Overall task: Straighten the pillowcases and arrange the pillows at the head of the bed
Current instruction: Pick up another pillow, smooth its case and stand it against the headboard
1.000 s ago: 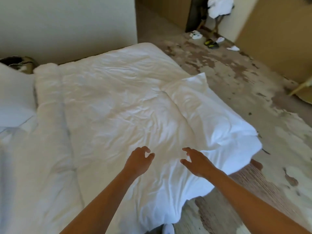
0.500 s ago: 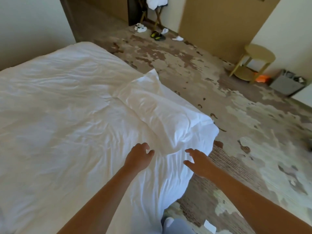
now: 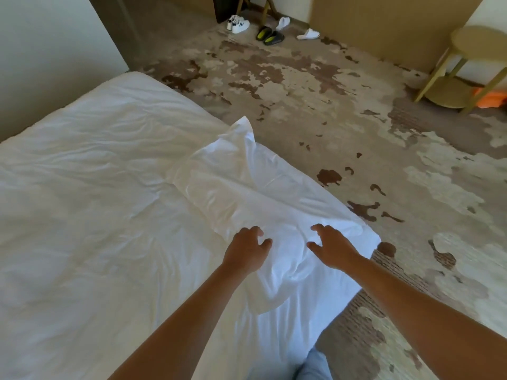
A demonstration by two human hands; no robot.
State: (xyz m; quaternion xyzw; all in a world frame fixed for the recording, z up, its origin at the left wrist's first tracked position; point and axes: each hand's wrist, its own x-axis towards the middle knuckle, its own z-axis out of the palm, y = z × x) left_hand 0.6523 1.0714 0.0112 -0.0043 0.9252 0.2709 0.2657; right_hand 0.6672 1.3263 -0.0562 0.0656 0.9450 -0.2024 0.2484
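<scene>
A white bed (image 3: 82, 215) is filling the left side. On its near right corner a white pillow (image 3: 247, 193) is lying slantwise, its far corner poking up. The left hand (image 3: 245, 250) is hovering over the pillow's near end, fingers curled but gripping nothing. The right hand (image 3: 333, 246) is reaching beside it, fingers spread open. Far right, a round stool (image 3: 466, 64) is standing on the patterned carpet (image 3: 315, 105).

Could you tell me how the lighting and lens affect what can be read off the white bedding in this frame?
Head view: bright light washes out the duvet and pillow, so their edges merge; soft shadow folds show between the left hand and right hand; wide-angle distortion bends the bed edge and the stool at the frame's border.
</scene>
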